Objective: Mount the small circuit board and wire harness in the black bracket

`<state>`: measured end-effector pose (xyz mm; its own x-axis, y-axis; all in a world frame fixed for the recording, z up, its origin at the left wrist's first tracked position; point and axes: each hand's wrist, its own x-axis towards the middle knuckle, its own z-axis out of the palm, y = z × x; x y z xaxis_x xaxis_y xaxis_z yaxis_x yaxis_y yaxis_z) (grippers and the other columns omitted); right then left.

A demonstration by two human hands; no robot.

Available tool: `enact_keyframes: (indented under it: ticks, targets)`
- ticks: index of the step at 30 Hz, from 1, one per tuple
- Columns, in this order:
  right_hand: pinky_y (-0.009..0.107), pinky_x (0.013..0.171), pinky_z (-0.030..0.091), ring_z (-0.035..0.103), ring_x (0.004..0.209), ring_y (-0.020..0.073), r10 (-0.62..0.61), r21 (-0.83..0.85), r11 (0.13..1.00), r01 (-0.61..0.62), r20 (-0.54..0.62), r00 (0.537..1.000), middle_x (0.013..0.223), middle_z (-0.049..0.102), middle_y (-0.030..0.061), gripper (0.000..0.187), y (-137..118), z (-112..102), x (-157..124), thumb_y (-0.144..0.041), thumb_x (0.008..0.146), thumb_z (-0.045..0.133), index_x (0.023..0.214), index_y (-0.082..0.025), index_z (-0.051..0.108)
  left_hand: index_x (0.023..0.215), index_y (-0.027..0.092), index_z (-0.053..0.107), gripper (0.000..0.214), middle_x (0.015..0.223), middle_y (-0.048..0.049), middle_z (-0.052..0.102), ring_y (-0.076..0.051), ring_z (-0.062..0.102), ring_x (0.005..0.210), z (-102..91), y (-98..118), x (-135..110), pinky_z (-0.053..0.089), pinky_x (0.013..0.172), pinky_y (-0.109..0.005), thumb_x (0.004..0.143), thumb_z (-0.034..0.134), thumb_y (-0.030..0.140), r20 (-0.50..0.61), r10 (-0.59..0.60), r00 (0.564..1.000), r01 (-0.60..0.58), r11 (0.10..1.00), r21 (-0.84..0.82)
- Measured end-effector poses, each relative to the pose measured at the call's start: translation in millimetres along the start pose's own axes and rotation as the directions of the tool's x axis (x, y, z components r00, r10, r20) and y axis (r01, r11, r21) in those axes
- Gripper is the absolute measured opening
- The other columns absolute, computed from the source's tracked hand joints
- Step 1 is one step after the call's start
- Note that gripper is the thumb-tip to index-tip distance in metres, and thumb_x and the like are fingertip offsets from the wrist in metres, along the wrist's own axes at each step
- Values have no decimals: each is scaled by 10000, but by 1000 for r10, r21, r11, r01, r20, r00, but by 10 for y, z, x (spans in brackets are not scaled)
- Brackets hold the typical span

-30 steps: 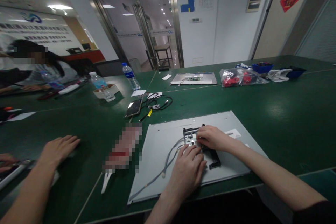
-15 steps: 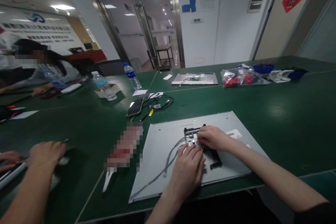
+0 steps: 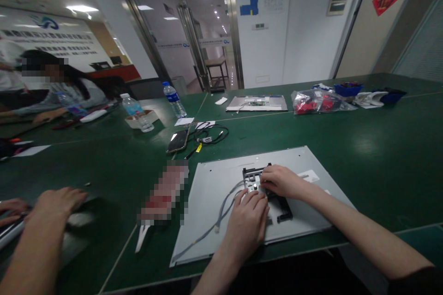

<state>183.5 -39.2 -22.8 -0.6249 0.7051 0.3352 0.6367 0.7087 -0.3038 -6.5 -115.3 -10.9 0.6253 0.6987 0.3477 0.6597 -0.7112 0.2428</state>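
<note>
A pale grey flat display panel (image 3: 207,207) lies on the green table in front of me. On it is a black plastic bracket (image 3: 285,212), and a small circuit board (image 3: 255,186) sits within the bracket. Grey cables (image 3: 221,209) run from the board across the panel's left side. My left hand (image 3: 249,214) is closed at the board's near edge, its fingertips hidden against it. From the right, my right hand (image 3: 282,182) pinches at the board's far right side; what lies under those fingertips is partly hidden.
Left of the panel is a blurred-out reddish item (image 3: 164,193). Beyond lie a phone (image 3: 178,141), a coiled black cable (image 3: 221,133), bottles (image 3: 174,100), another panel (image 3: 256,103) and bagged red parts (image 3: 316,102). A co-worker's hand (image 3: 60,203) works at left; another person sits farther back.
My hands have stayed nearly still at the circuit board, the left one shifting very slightly. At left, the co-worker's hand has moved a little left and down.
</note>
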Motion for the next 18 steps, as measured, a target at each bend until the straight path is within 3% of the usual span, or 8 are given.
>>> enact_keyframes:
  ticks: [18]
  targets:
    - [263,695,394,579,773,155,-16,0,1000,16,-10,1000,843,653,32,62,1,-2,1,-129,862,622,840,-176,655,1022,198,624,205,1183,-75,607,-247,509,1175,-13,3,-1,313,1094,-497,938,441,161,12,-17,1000,17,1000,12]
